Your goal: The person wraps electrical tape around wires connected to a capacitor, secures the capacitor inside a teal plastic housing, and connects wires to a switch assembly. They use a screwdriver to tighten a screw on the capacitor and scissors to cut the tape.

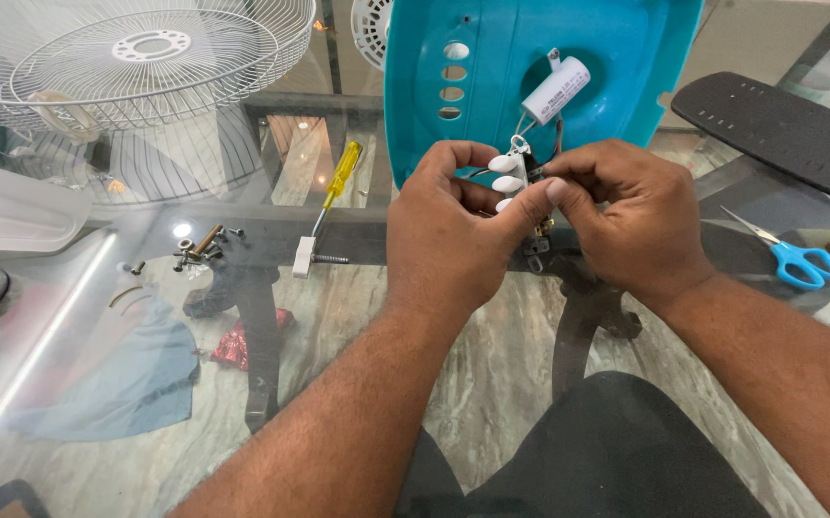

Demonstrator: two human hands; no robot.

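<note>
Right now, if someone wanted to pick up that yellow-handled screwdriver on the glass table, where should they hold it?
Probably by the yellow handle of the screwdriver, coming from above. It lies flat on the glass table, handle pointing away from the person, thin shaft toward the small white block. The handle is the thicker part, with open space around it.

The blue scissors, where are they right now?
In the head view, the blue-handled scissors lie on the glass table at the far right, just past the right hand and below the black flat panel.
</note>
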